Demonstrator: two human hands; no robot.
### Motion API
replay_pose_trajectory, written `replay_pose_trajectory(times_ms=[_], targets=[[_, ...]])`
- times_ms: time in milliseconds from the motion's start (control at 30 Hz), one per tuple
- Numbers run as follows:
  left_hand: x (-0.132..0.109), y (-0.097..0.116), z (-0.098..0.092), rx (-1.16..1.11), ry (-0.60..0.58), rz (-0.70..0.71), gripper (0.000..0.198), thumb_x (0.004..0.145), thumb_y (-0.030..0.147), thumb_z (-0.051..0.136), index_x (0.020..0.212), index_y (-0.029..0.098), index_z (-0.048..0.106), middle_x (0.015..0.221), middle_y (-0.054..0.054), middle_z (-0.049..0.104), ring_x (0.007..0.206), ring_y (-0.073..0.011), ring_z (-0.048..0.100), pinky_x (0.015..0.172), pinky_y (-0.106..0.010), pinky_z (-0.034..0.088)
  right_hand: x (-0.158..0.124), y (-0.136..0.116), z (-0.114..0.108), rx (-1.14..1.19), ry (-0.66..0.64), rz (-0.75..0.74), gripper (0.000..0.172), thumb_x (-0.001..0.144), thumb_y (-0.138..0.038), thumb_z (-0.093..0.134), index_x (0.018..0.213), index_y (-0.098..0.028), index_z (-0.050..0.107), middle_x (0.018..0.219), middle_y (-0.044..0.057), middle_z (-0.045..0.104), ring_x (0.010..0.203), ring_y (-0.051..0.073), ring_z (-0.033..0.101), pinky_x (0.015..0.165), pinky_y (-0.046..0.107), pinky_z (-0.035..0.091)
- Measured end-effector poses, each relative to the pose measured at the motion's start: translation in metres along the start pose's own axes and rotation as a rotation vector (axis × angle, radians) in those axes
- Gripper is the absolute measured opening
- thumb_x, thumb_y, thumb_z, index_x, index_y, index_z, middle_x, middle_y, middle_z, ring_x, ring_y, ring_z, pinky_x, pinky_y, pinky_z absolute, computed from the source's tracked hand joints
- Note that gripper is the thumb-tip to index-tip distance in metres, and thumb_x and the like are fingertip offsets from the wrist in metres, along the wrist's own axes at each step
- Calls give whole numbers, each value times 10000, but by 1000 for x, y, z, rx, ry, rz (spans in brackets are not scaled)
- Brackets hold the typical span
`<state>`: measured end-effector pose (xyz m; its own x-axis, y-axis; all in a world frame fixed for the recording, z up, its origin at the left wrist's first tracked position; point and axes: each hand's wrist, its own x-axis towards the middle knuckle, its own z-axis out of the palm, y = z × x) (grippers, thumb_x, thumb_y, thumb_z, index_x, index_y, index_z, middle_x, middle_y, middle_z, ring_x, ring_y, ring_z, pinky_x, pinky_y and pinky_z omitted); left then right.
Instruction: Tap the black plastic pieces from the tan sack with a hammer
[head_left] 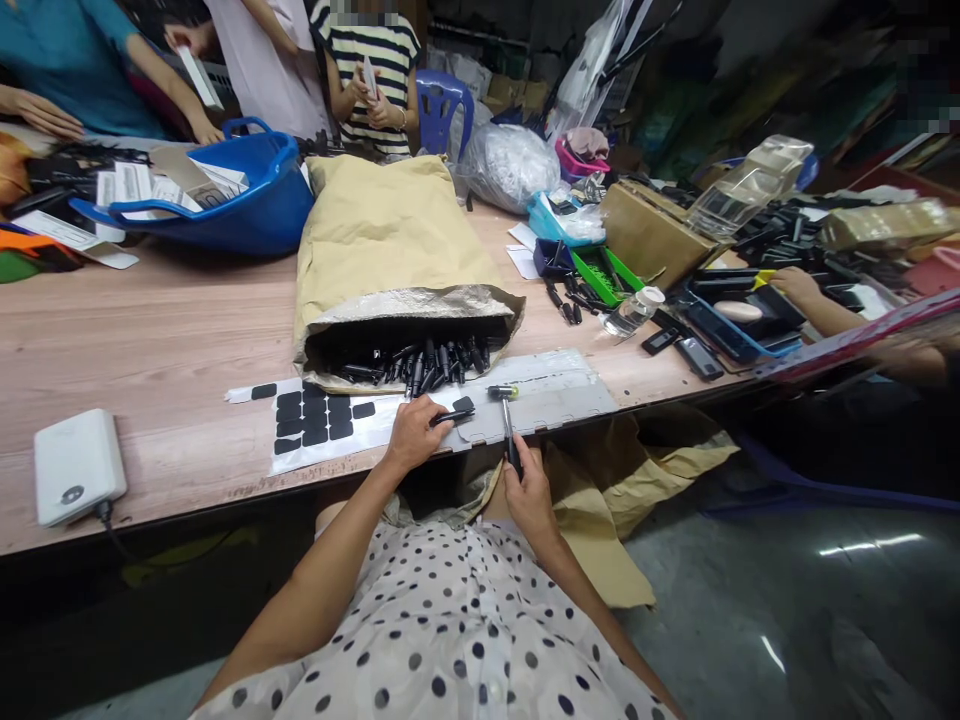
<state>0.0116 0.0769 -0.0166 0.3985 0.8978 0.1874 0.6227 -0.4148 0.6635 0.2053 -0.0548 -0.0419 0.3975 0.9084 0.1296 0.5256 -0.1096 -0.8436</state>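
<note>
My left hand (414, 432) is closed around a black pen-like piece (453, 416) at the table's front edge. In my right hand (529, 487) is the black handle of a small hammer (507, 425), its head resting on or just above a grey board (551, 395). Beyond my left hand lies a large tan paper sack (390, 235) on its side, its mouth toward me and full of black pen-like pieces (431, 362). White backing sheets with several black rounded pads (315, 415) lie left of my left hand.
A white power bank (79, 467) with a cable lies at the left. Behind stand a blue basket (217, 225) of boxes, a green tray (604, 272), a clear bottle (634, 312) and a carton (652, 235). Several people work across the table; another person's hand (796, 287) is at right.
</note>
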Motion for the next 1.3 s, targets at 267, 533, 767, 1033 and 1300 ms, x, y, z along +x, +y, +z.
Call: replay_pose_trajectory(times_ms=[267, 533, 767, 1033, 1300], targets=[[-2, -3, -1, -20, -6, 14, 207, 906, 313, 560, 922, 230, 750, 814, -27, 647, 829, -204, 625, 789, -345, 446, 2, 3, -2, -58, -37, -72, 547, 929, -310, 472, 1457, -189, 546, 1329, 121, 666, 1212, 261, 646, 1019, 379, 548], [-6, 4, -4, 22, 9, 65, 195, 918, 303, 547, 936, 227, 726, 832, -38, 644, 828, -210, 611, 802, -361, 456, 4, 2, 1, -89, -27, -58, 544, 936, -336, 458, 1445, -172, 555, 1369, 137, 647, 1262, 279, 621, 1045, 391, 527], [-76, 13, 7, 152, 37, 381, 167, 928, 250, 527, 952, 208, 687, 882, -76, 655, 804, -214, 598, 723, -353, 453, 4, 0, 3, -98, -23, -90, 538, 940, -300, 429, 1448, -177, 551, 1323, 132, 674, 1217, 266, 645, 1019, 368, 539], [-108, -13, 24, 262, -58, 343, 169, 932, 214, 530, 1053, 206, 648, 858, -42, 634, 723, -174, 622, 647, -298, 477, 6, 3, 4, -180, -13, -127, 529, 950, -281, 418, 1449, -161, 548, 1195, 146, 708, 1109, 264, 680, 929, 367, 577], [-38, 9, 0, 80, 371, 78, 179, 946, 334, 525, 952, 202, 647, 823, -40, 642, 736, -168, 633, 657, -262, 510, 7, 5, 6, -178, -1, -173, 528, 951, -254, 414, 1459, -188, 542, 1265, 132, 696, 1170, 256, 666, 961, 365, 574]])
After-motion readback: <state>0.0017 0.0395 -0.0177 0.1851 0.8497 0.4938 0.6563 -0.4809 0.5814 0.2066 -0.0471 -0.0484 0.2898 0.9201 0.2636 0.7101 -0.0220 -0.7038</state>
